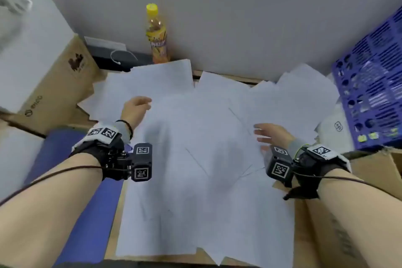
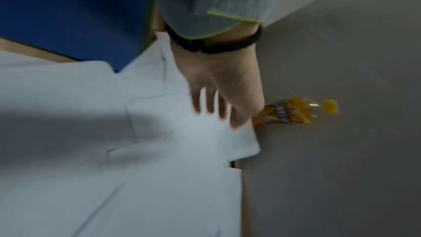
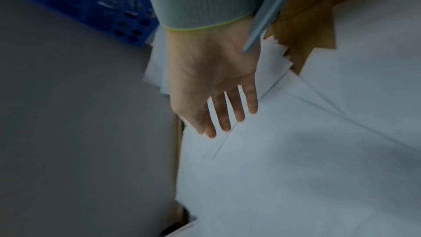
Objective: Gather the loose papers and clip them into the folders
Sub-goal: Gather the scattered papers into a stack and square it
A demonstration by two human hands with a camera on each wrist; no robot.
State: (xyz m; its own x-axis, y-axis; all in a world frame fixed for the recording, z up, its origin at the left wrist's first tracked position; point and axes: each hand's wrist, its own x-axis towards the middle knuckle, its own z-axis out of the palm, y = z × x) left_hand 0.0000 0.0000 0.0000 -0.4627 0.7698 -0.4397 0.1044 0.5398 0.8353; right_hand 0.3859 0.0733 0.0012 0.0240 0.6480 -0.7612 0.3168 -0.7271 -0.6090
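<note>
Several loose white papers (image 1: 195, 137) lie scattered and overlapping across a cardboard surface. My left hand (image 1: 139, 104) hovers over the sheets at the left, fingers straight, holding nothing; the left wrist view shows it (image 2: 218, 107) open above the paper (image 2: 114, 150). My right hand (image 1: 267, 134) is over the sheets at the right, fingers spread and straight; the right wrist view shows the open palm (image 3: 218, 104) above the papers (image 3: 296, 168). A blue folder (image 1: 65, 159) lies partly under the papers at the left, also in the left wrist view (image 2: 68, 15).
A yellow-capped drink bottle (image 1: 156, 35) stands against the grey wall behind the papers. A cardboard box (image 1: 54, 93) sits at the left. A blue plastic crate (image 1: 374, 93) stands at the right, above another cardboard box (image 1: 380, 169).
</note>
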